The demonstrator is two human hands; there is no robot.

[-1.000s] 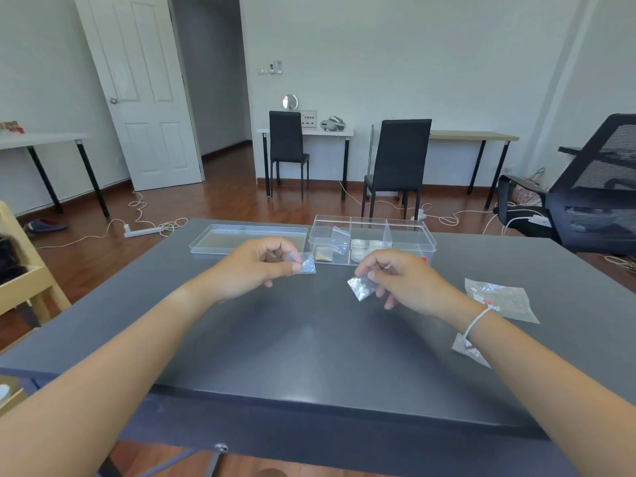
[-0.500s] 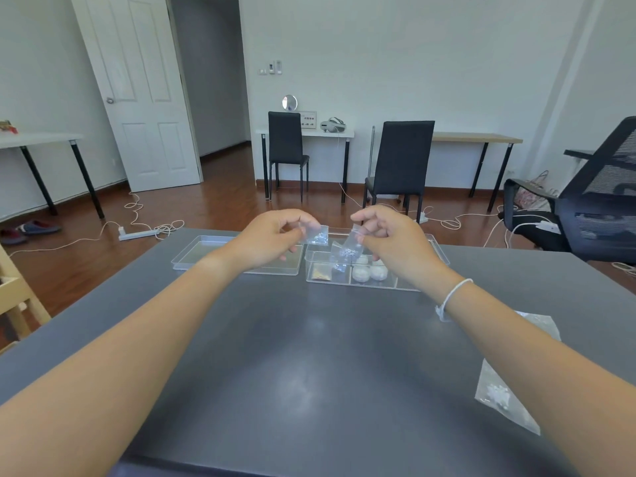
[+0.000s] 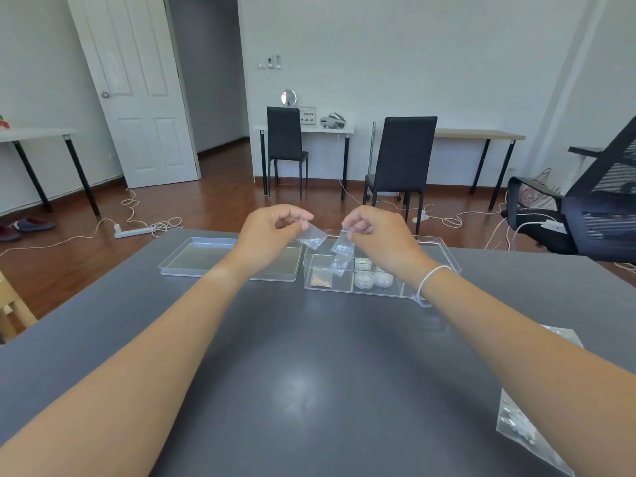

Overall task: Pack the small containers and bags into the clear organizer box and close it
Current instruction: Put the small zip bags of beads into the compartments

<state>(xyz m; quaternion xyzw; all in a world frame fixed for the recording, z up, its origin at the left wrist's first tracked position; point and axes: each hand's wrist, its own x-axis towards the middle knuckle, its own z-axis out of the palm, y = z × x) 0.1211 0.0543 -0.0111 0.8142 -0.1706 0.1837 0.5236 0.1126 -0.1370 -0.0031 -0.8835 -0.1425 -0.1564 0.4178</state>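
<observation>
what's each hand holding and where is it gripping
Left hand pinches a small clear bag by its top edge; right hand pinches another small bag by its top edge.

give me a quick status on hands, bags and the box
Left hand pinching small bag, right hand pinching second small bag, both above open organizer box. Lid off, beside box. Nothing blocking.
</observation>
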